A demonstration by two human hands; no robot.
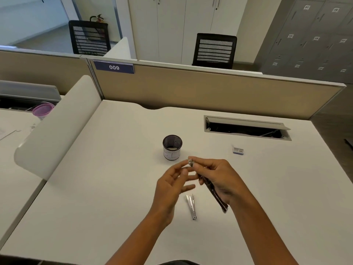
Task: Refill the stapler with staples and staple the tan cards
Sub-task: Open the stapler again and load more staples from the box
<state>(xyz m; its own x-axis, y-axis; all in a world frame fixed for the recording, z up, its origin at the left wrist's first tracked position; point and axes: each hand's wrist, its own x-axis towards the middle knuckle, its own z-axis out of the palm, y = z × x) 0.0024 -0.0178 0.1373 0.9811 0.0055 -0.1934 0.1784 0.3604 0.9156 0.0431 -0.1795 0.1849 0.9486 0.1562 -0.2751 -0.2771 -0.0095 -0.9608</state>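
Right hand (219, 180) grips the dark stapler (214, 190) tilted above the desk (95, 207), left hand (172, 186) spread with fingers relaxed at its tip, metal staple tray (191, 206) lying below, small staple box (238, 150) at 2 o'clock, mesh cup (172, 147) at 12.

Soft, even light is falling from overhead across my desk (114, 188), bright but not harsh. Daylight is coming in through the glass wall (28, 20) at the far left, washing that corner pale. My left hand (172, 186) and right hand (219, 180) are casting only faint, diffuse shadows on the white surface, and the mesh cup (172, 150) is throwing a weak one too. My left fingertips are smearing with motion blur. The wide lens is bending the partition (210, 88) and desk edges into curves, and the corners are stretching. The whole picture is looking slightly soft and compressed.
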